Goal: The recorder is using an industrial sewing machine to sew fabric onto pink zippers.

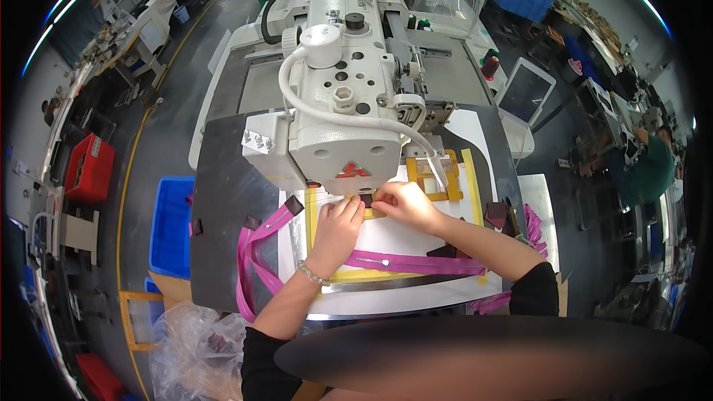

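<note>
Under the head of a white industrial sewing machine, both my hands meet at a small dark patch. My left hand has its fingers together, with the fingertips pressed on the patch's left side. My right hand pinches at its right side, thumb and forefinger close together. The patch is partly hidden by my fingers. A bright pink zipper strip lies just below my hands, its metal pull showing. More pink strip with dark end patches loops to the left of my left forearm.
A yellow clamp frame sits right of the machine head. Dark red patches lie at the table's right. A blue bin and clear plastic bags are at left. Beyond stand a tablet and a person in green.
</note>
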`<state>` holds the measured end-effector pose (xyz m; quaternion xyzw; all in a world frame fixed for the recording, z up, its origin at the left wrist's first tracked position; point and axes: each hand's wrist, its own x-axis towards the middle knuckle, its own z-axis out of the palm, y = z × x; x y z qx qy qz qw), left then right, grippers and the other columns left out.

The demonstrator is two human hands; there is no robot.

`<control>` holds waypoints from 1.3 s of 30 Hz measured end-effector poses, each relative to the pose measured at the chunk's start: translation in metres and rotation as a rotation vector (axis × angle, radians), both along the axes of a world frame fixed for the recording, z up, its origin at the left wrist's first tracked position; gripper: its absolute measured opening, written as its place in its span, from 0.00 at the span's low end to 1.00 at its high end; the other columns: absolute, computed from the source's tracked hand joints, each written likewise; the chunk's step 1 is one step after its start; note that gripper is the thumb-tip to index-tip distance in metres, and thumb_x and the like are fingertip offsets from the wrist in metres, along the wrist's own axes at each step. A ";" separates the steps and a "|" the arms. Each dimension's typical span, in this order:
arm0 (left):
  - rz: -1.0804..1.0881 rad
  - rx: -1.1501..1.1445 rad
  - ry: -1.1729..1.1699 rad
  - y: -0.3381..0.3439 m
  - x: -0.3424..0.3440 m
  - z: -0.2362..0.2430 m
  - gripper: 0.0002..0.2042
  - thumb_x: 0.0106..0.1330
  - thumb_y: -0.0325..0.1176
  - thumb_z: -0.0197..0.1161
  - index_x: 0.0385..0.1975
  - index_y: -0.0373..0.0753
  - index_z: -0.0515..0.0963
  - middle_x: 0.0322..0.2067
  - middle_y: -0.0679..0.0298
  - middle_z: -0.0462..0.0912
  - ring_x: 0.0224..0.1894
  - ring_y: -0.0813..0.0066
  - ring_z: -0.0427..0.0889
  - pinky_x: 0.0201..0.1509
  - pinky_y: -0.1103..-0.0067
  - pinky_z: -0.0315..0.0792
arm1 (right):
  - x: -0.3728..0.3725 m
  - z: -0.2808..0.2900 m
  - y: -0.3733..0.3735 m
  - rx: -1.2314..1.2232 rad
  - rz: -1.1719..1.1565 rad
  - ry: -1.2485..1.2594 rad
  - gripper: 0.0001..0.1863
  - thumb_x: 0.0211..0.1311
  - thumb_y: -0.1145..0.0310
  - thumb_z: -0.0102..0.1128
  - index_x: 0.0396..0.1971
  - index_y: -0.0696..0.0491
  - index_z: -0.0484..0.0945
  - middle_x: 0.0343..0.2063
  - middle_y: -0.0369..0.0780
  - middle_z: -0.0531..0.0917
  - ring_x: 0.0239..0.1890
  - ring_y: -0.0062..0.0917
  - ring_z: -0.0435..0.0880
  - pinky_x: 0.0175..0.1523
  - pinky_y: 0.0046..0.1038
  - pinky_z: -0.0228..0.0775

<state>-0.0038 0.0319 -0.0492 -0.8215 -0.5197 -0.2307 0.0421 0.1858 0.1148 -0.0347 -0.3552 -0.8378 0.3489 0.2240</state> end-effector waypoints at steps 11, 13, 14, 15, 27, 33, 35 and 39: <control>-0.102 -0.003 -0.215 0.003 -0.018 -0.004 0.14 0.55 0.29 0.65 0.42 0.35 0.81 0.46 0.60 0.82 0.48 0.66 0.79 0.52 0.72 0.71 | 0.023 -0.004 -0.011 0.633 0.336 -0.045 0.24 0.47 0.70 0.67 0.48 0.54 0.78 0.42 0.36 0.79 0.38 0.26 0.77 0.44 0.28 0.68; -0.094 -0.020 -0.294 0.005 -0.018 -0.003 0.13 0.55 0.29 0.65 0.41 0.35 0.81 0.45 0.60 0.82 0.47 0.66 0.79 0.52 0.72 0.71 | 0.022 -0.005 -0.012 0.636 0.316 -0.057 0.23 0.47 0.69 0.67 0.47 0.54 0.78 0.41 0.36 0.79 0.39 0.26 0.77 0.46 0.29 0.68; -0.093 -0.039 -0.370 0.005 -0.018 -0.003 0.13 0.56 0.30 0.65 0.40 0.35 0.81 0.44 0.59 0.83 0.47 0.66 0.79 0.52 0.72 0.71 | 0.022 -0.005 -0.011 0.633 0.321 -0.058 0.23 0.47 0.69 0.67 0.47 0.54 0.78 0.41 0.36 0.79 0.39 0.26 0.77 0.46 0.29 0.68; -0.089 -0.041 -0.373 0.006 -0.019 -0.003 0.13 0.56 0.30 0.65 0.40 0.35 0.81 0.44 0.59 0.83 0.47 0.66 0.79 0.52 0.72 0.71 | 0.022 -0.005 -0.011 0.611 0.318 -0.045 0.23 0.47 0.69 0.67 0.47 0.55 0.78 0.42 0.36 0.78 0.40 0.27 0.77 0.46 0.29 0.68; 0.057 0.010 -0.207 0.014 -0.005 0.012 0.09 0.59 0.35 0.64 0.30 0.34 0.77 0.27 0.62 0.78 0.32 0.65 0.80 0.38 0.72 0.74 | 0.018 -0.002 -0.006 0.508 0.266 -0.066 0.22 0.47 0.70 0.68 0.47 0.52 0.79 0.39 0.40 0.75 0.41 0.33 0.76 0.46 0.34 0.67; 0.014 -0.014 -0.111 0.018 -0.001 -0.008 0.05 0.56 0.30 0.63 0.27 0.36 0.75 0.24 0.62 0.76 0.20 0.69 0.77 0.25 0.76 0.73 | 0.018 -0.002 -0.008 0.522 0.268 -0.051 0.22 0.48 0.70 0.68 0.48 0.52 0.78 0.39 0.40 0.75 0.40 0.33 0.76 0.46 0.35 0.68; -0.031 -0.004 -0.125 0.016 -0.003 -0.007 0.04 0.56 0.27 0.62 0.28 0.35 0.76 0.23 0.62 0.76 0.20 0.69 0.78 0.25 0.76 0.73 | 0.018 -0.003 -0.010 0.529 0.266 -0.055 0.23 0.49 0.70 0.68 0.48 0.52 0.78 0.39 0.40 0.76 0.40 0.33 0.76 0.46 0.35 0.68; -0.067 0.057 -0.161 0.016 -0.002 -0.005 0.04 0.55 0.26 0.62 0.28 0.34 0.77 0.24 0.62 0.77 0.20 0.69 0.78 0.25 0.76 0.73 | 0.019 -0.001 -0.011 0.552 0.266 -0.077 0.24 0.47 0.70 0.68 0.49 0.53 0.78 0.39 0.39 0.76 0.39 0.32 0.76 0.45 0.33 0.68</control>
